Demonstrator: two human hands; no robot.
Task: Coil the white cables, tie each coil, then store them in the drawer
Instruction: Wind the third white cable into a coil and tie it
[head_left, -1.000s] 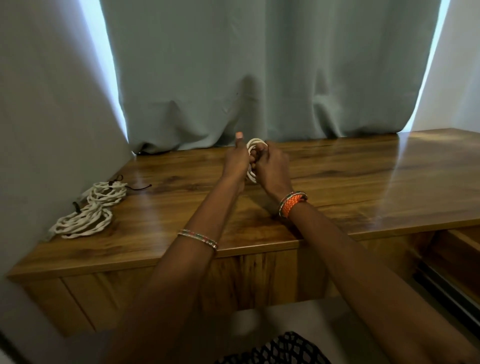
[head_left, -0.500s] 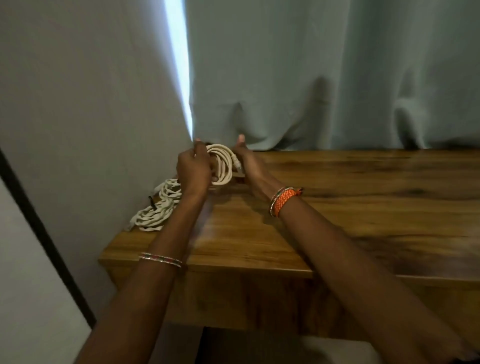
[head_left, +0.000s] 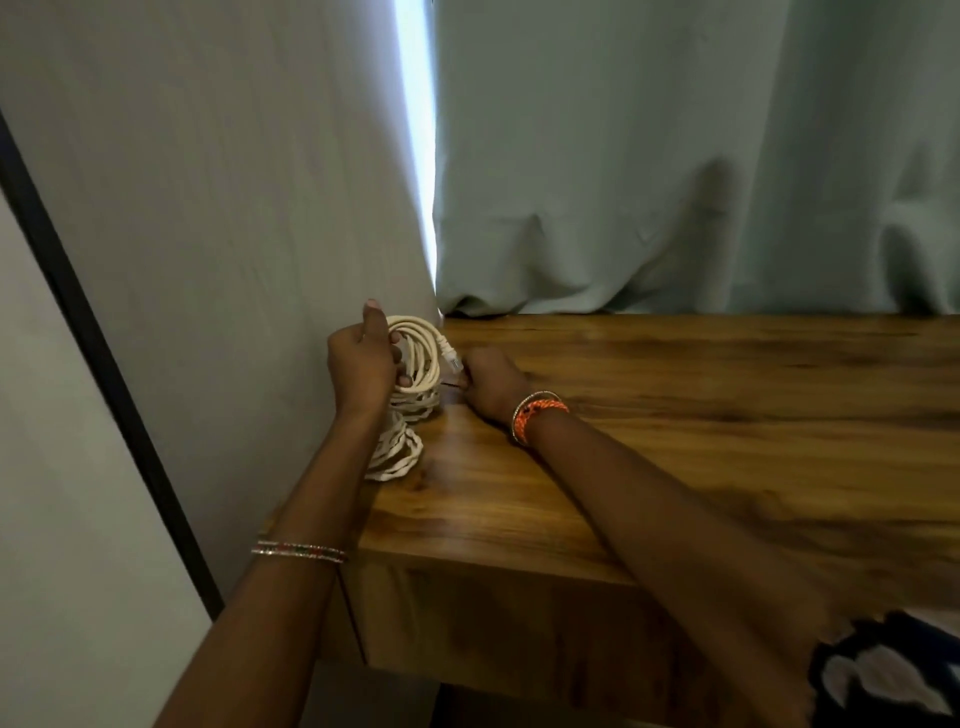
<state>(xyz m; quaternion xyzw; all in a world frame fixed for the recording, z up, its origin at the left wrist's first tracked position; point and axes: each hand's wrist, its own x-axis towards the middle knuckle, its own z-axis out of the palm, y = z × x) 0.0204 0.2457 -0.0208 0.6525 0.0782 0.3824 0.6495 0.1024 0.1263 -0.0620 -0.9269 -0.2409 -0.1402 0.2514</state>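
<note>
My left hand (head_left: 363, 364) grips a coil of white cable (head_left: 422, 353) and holds it upright above the wooden table's (head_left: 675, 441) left end, its plug end sticking out to the right. Just right of the coil, my right hand (head_left: 491, 382) is low on the table with its fingers curled at a thin dark tie; whether it pinches the tie is unclear. Two more white coils (head_left: 397, 447) lie on the table under the held coil, partly hidden by my left wrist.
A pale wall (head_left: 208, 208) bounds the table on the left, with a dark strip (head_left: 104, 374) running down it. A grey-green curtain (head_left: 675, 182) hangs behind the table. The table's front edge (head_left: 493, 577) is close to me.
The view has swung left. Both hands carried the coil left, over the two coils at the wall. My right hand left the coil and dropped to the table beside it.
</note>
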